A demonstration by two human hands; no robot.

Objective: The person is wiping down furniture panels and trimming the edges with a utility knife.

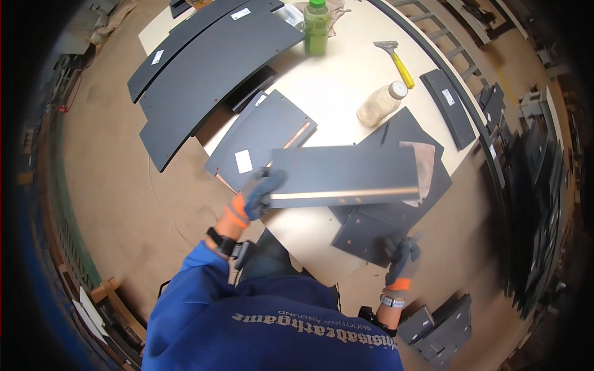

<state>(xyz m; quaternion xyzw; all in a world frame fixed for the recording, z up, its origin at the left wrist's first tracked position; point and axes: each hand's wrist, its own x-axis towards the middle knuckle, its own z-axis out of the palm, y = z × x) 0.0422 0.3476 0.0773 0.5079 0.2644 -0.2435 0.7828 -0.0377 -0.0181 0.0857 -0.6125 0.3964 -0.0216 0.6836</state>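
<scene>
My left hand (pixel 261 193), in a grey and orange glove, grips the left end of a long dark grey panel (pixel 346 167). A pale groove runs along the panel's near edge. Beneath it lie a larger dark grey panel (pixel 433 185) and a smaller one with holes (pixel 362 240). A light brown cloth (pixel 424 170) shows at the long panel's right end. My right hand (pixel 403 255), gloved alike, is at the right edge of the smaller panel; motion blurs its fingers, and whether it touches the panel is unclear.
A panel with a white label (pixel 244 161) lies left, beside large stacked curved panels (pixel 210 74). Farther back stand a green bottle (pixel 317 31), a white-capped bottle (pixel 380 105) and a yellow-handled scraper (pixel 401 67). A narrow panel (pixel 447 110) lies along the white table's (pixel 334 77) right side.
</scene>
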